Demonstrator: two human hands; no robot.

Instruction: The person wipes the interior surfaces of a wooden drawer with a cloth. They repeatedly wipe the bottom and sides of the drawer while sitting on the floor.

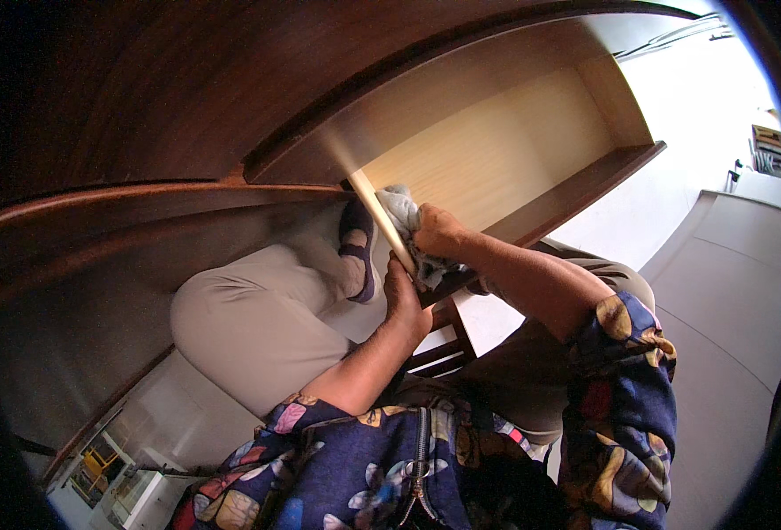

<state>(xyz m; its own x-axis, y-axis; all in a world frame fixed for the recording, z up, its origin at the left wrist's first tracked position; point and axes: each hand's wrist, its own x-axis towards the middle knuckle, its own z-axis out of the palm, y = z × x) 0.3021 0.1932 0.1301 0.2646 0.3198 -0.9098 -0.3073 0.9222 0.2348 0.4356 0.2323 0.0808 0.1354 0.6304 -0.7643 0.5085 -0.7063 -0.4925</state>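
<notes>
A pulled-out wooden drawer (523, 146) with a pale bottom and a dark front panel (563, 195) lies before me. My right hand (440, 230) is inside its near left corner, closed around a crumpled grey cloth (400, 207). The cloth presses along the inner face of the drawer's left side panel (378, 211), and part of it hangs toward the front corner. My left hand (402, 295) grips that corner from outside, its thumb up against the side panel. The left fingers are mostly hidden beneath the drawer.
A dark wooden cabinet or desk (152, 99) rises above and left of the drawer. My bent knee (231, 311) and sandalled foot (357, 258) are below it at left. A wooden stool or chair frame (453, 331) shows under my arms. Books (771, 152) stand far right.
</notes>
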